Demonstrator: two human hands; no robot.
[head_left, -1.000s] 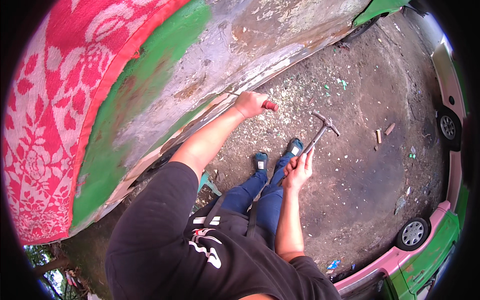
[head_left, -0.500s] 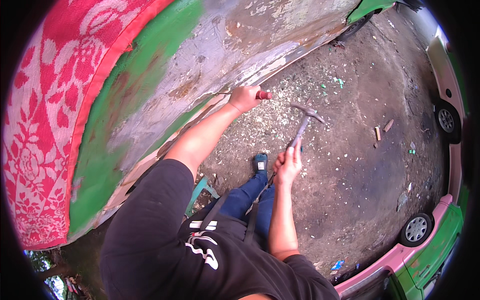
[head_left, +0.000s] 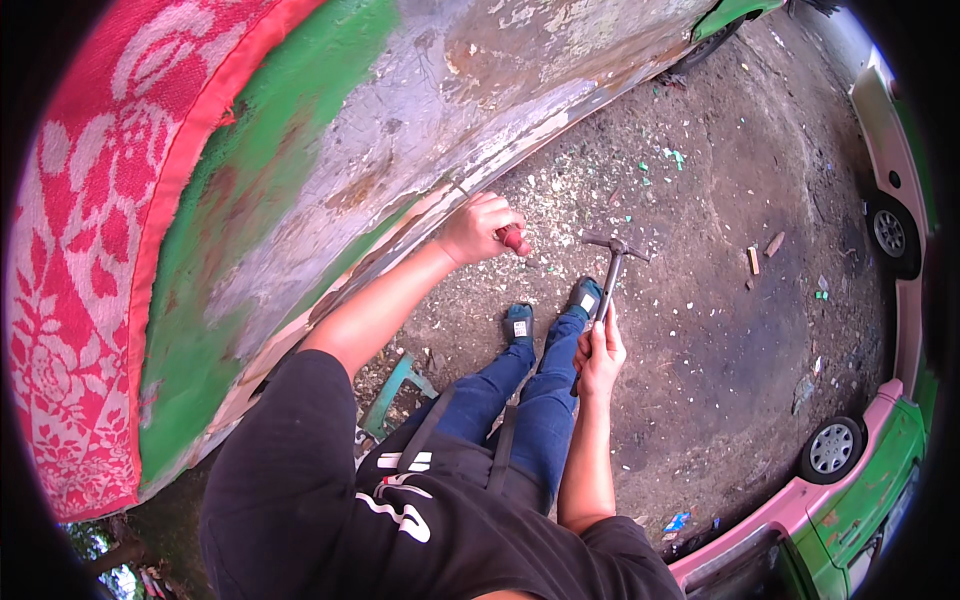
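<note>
My left hand is closed around the red handle of a tool with a thin shaft; whether it is a screwdriver or a chisel I cannot tell. Its shaft points at the lower edge of a car's side panel, where green paint gives way to bare, scraped grey patches. To the right, my right hand grips a claw hammer low on its handle. The hammer head is level with the red handle and apart from it.
Red and white floral cloth covers the panel's left end. Pale chips litter the dirt ground around my feet. A green stool-like object stands beside my leg. At the right edge is a pink and green car.
My left hand has come down and nearer to me, tilting the red handle downward. My right hand has moved slightly right and toward me with the hammer.
</note>
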